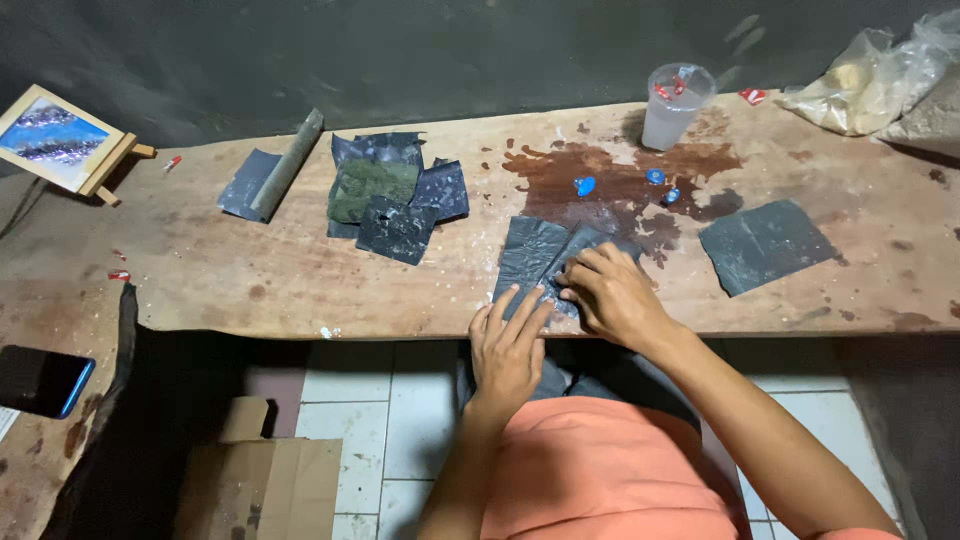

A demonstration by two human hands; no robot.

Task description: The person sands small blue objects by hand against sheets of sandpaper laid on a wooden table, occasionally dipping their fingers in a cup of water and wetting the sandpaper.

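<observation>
1. Nearest the lens we see an orange garment [610,470] over the lap; both forearms reach forward from it.
2. Our left hand [508,350] lies flat, fingers extended, pinning the near edge of a dark sandpaper sheet [535,252] at the front of the wooden bench [300,275]. Nothing is gripped.
3. Our right hand [612,292] presses curled fingertips onto the same sheet; what lies beneath them we cannot tell.
4. Beyond the sheet: a wet brown stain [610,180] holding small blue pieces [585,186], then a clear plastic cup [676,105].
5. Another sheet [767,243] lies right; a stack of sheets [395,195] left.
</observation>
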